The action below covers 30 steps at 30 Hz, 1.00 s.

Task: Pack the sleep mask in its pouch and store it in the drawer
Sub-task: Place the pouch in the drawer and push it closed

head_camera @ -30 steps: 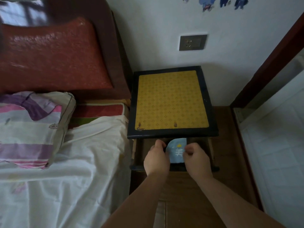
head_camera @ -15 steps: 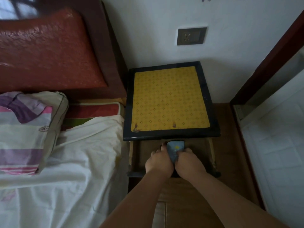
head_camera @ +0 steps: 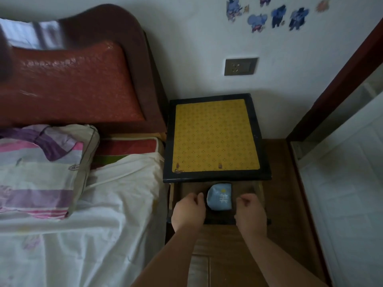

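Note:
The light blue pouch [head_camera: 219,196], with a white mark and a yellow dot on it, lies flat in the open drawer [head_camera: 247,188] of the nightstand. The sleep mask itself is out of sight. My left hand [head_camera: 187,211] hovers just left of the pouch, with its thumb close to the pouch's edge and its fingers loosely curled around nothing. My right hand [head_camera: 251,212] is a short gap to the right of the pouch, also loosely curled and empty. Both hands sit over the drawer's dark front edge [head_camera: 219,221].
The nightstand top [head_camera: 215,135] is yellow-patterned with a black frame and overhangs the back of the drawer. A bed with white sheet [head_camera: 83,214] and striped pillow [head_camera: 41,168] lies at the left. At the right is a door frame [head_camera: 335,83].
Both hands held the pouch together over the drawer; now they have let it go and moved apart, and the pouch lies in the drawer. The camera has tilted up.

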Available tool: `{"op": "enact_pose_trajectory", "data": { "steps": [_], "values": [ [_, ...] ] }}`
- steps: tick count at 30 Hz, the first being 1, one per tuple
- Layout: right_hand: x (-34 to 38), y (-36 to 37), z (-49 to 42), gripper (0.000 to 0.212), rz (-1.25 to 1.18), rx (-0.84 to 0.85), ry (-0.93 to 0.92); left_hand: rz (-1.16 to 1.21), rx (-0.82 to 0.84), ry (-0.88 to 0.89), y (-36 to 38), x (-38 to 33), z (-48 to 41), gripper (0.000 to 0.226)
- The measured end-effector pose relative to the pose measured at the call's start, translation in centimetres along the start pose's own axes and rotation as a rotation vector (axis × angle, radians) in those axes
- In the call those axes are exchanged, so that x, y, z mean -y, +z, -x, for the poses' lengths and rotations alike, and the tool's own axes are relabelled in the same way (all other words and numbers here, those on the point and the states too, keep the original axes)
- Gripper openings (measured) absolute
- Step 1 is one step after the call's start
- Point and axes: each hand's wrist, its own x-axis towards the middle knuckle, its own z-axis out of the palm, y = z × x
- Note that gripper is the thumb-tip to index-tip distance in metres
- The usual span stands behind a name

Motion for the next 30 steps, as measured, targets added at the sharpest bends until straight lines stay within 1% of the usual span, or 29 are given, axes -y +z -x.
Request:
{"op": "enact_pose_trajectory", "data": {
  "steps": [2,3,4,5,6,8,9,10,12,13,15,17,20,21,24,30],
  "values": [
    [0.1,-0.7,0.1,0.017,-0.209,-0.035,0.247,0.176,0.141,-0.158,-0.6,0.1,0.5,0.046],
    [-0.1,-1.2,0.3,0.022,-0.354,-0.066,0.389,0.267,0.231,-0.263,-0.7,0.3,0.7,0.047],
    [-0.3,-1.7,0.6,0.026,-0.484,-0.107,0.514,0.346,0.314,-0.369,-0.7,0.6,1.0,0.048],
    [-0.6,-2.1,1.0,0.027,-0.565,-0.151,0.607,0.417,0.37,-0.463,-0.6,1.1,1.2,0.047],
    [-1.0,-2.3,1.4,0.027,-0.585,-0.185,0.673,0.493,0.388,-0.545,-0.2,1.6,1.4,0.045],
    [-1.4,-2.5,2.2,0.025,-0.609,-0.237,0.776,0.673,0.351,-0.671,0.6,2.5,1.9,0.04],
    [-1.5,-2.3,2.4,0.025,-0.658,-0.229,0.827,0.756,0.323,-0.713,1.2,2.8,2.1,0.038],
    [-1.5,-2.1,2.7,0.03,-0.724,-0.183,0.863,0.824,0.304,-0.745,1.7,3.1,2.3,0.035],
    [-1.5,-1.6,3.0,0.041,-0.862,-0.065,0.881,0.934,0.299,-0.799,2.5,3.4,2.6,0.027],
    [-1.6,-1.5,3.1,0.041,-0.92,-0.019,0.871,0.993,0.297,-0.814,2.8,3.5,2.7,0.023],
    [-1.7,-1.3,3.2,0.032,-1.011,0.037,0.849,1.111,0.277,-0.802,3.2,3.7,2.7,0.018],
    [-1.7,-1.3,2.9,0.021,-1.058,0.036,0.837,1.204,0.241,-0.778,3.4,3.6,2.6,0.015],
    [-1.5,-1.5,2.4,0.006,-1.081,0.036,0.83,1.277,0.184,-0.77,3.5,3.6,2.4,0.013],
    [-1.4,-1.5,2.3,0.004,-1.086,0.032,0.826,1.294,0.167,-0.767,3.6,3.5,2.4,0.013],
    [-0.8,-1.6,2.0,0.006,-1.07,0.022,0.801,1.352,0.146,-0.755,3.5,2.8,2.3,0.017],
    [0.8,-1.6,0.4,0.004,-1.077,0.08,0.703,1.512,0.212,-0.673,2.6,0.6,1.0,0.018]
  ]
}}
